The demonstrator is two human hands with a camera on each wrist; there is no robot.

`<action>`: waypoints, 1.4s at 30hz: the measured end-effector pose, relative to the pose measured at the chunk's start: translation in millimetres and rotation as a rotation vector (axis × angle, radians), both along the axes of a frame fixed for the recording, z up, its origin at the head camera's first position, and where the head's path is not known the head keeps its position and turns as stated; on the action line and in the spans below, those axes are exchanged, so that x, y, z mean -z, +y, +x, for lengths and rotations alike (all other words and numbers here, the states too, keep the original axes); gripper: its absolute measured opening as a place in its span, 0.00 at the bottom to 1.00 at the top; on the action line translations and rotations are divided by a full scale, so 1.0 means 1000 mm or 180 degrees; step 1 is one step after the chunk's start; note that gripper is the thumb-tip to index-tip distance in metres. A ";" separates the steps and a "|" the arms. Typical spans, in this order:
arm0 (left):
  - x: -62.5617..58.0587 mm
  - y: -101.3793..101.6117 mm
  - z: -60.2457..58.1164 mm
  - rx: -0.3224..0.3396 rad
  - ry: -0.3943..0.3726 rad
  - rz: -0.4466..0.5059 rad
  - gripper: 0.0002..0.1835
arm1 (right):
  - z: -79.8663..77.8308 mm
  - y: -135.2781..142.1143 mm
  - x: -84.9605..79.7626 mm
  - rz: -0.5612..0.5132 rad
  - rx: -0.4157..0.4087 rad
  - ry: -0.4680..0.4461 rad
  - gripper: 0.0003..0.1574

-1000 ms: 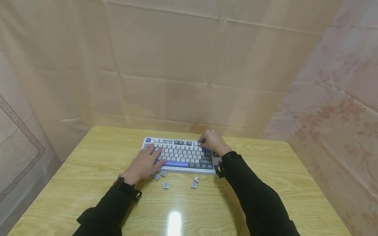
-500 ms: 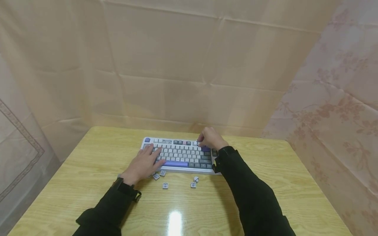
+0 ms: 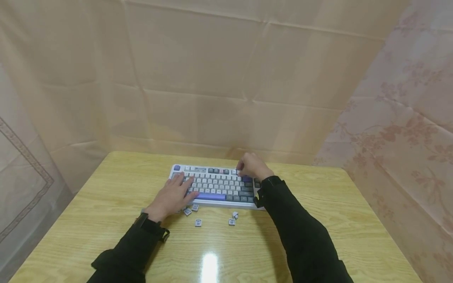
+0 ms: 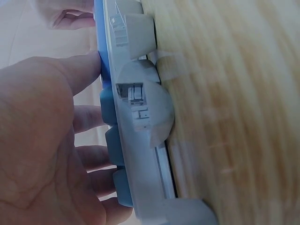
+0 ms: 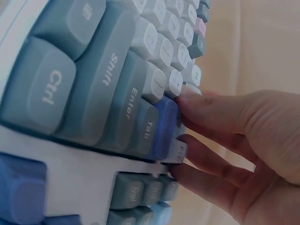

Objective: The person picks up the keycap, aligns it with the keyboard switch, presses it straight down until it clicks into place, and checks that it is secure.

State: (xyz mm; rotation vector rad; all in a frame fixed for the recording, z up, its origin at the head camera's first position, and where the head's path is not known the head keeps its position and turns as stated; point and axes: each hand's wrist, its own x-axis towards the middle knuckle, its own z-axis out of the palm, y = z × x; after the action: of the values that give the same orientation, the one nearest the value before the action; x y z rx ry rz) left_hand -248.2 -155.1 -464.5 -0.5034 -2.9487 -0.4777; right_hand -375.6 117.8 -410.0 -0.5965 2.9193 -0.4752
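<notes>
a: where's the keyboard (image 3: 221, 182)?
b: on the wooden table (image 3: 311, 236), near its back edge, a cloth (image 3: 198, 78) behind.
a: anything in the way?
b: the left hand (image 3: 171, 194) lies over its left keys, fingers spread apart; the right hand (image 3: 254, 166) and one black sleeve (image 3: 304, 224) hide part of the other end.
a: is the right hand clamped on something?
b: can't tell. its wrist view shows thumb and fingers bent about the top row, plus printed keys: ctrl (image 5: 40, 86), shift (image 5: 108, 75), enter (image 5: 131, 103).
a: the left wrist view?
b: its thumb touching the blue space bar (image 4: 102, 42).
a: loose keys (image 3: 198, 223)?
b: five plain in front, maybe a sixth half hidden.
</notes>
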 end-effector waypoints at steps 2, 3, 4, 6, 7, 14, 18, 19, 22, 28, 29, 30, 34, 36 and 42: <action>0.001 0.000 0.000 0.0010 -0.0002 0.0012 0.35 | -0.001 0.000 0.002 0.0018 0.0004 0.0034 0.10; 0.001 0.000 0.001 0.0015 -0.0005 0.0010 0.36 | -0.002 0.001 0.002 0.0029 0.0004 0.0035 0.10; 0.002 0.000 0.001 0.0020 -0.0007 0.0009 0.35 | -0.002 0.001 0.003 0.0047 -0.0002 0.0040 0.10; 0.002 0.000 0.001 0.0020 -0.0016 0.0006 0.36 | -0.003 0.001 0.002 0.0065 -0.0043 0.0022 0.10; 0.003 0.000 0.001 0.0016 -0.0011 0.0003 0.36 | -0.003 0.001 0.002 0.0076 -0.0065 0.0009 0.10; 0.003 -0.001 0.000 -0.0002 0.0038 -0.0003 0.35 | -0.002 0.003 -0.003 0.0097 -0.0139 0.0011 0.11; 0.002 0.000 0.000 0.0001 -0.0001 -0.0001 0.36 | -0.002 0.004 0.000 0.0069 -0.0022 0.0014 0.09; 0.002 0.000 0.000 0.0002 -0.0010 0.0005 0.36 | -0.002 0.005 0.001 0.0063 -0.0006 0.0027 0.09; 0.002 0.000 0.000 0.0007 -0.0004 0.0020 0.35 | -0.001 0.004 0.002 0.0031 -0.0035 0.0084 0.09; 0.002 -0.001 0.001 -0.0001 0.0036 0.0023 0.35 | 0.000 0.004 0.003 0.0039 -0.0166 0.0159 0.09; 0.003 -0.001 0.001 0.0002 0.0034 0.0020 0.35 | 0.001 0.004 0.002 0.0047 -0.0172 0.0139 0.09; 0.003 0.000 0.001 0.0004 0.0029 0.0027 0.35 | 0.001 0.004 0.002 0.0067 -0.0178 0.0114 0.10; 0.003 0.000 0.001 0.0022 0.0029 0.0040 0.35 | 0.001 0.006 0.000 0.0104 -0.0249 -0.0003 0.10; 0.003 0.000 0.001 0.0014 0.0031 0.0041 0.35 | 0.001 0.007 -0.002 0.0119 -0.0304 -0.0037 0.10; 0.001 -0.002 0.001 0.0023 0.0062 0.0035 0.35 | 0.001 0.006 0.000 0.0106 -0.0389 0.0054 0.10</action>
State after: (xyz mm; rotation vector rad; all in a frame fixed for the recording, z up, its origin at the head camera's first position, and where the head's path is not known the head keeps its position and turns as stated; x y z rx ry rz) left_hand -247.1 -157.6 -465.1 -0.5147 -2.9251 -0.4867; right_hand -374.8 123.9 -409.6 -0.7724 2.8783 -0.4081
